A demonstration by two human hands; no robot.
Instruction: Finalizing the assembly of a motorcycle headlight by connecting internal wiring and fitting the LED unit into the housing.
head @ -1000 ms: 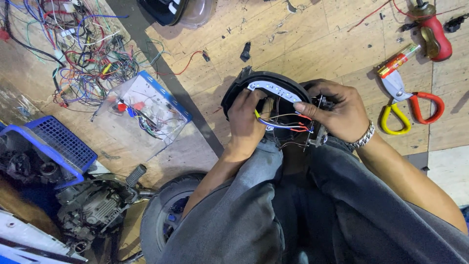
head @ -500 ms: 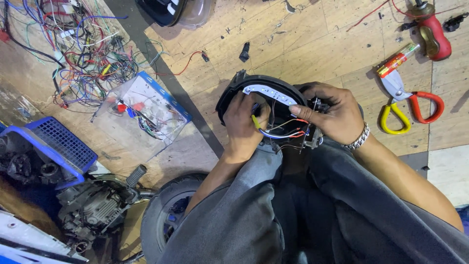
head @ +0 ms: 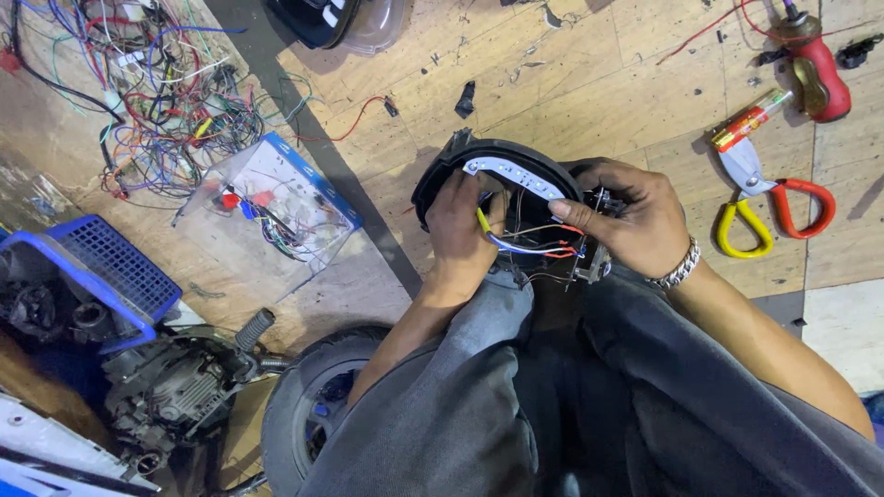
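A repair workshop, prob. for scooters/motorbikes, work done on a bare plywood floor [head: 589, 101]. Signs: a big tangle of loose wires [head: 138, 92] top left, a clear box [head: 267, 207] w/ small wired parts beside it, a blue crate [head: 101, 271] holding greasy metal bits, an engine [head: 166, 387] and a tyre [head: 308, 405] lower left. Tools lie top right: snips [head: 773, 198] w/ red & yellow handles, a red-handled screwdriver [head: 815, 69], a small tube [head: 748, 121]. A dark lamp housing [head: 336, 20] sits at the top edge

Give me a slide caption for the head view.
Both hands, left hand and right hand, grip a round black housing with coloured wires.
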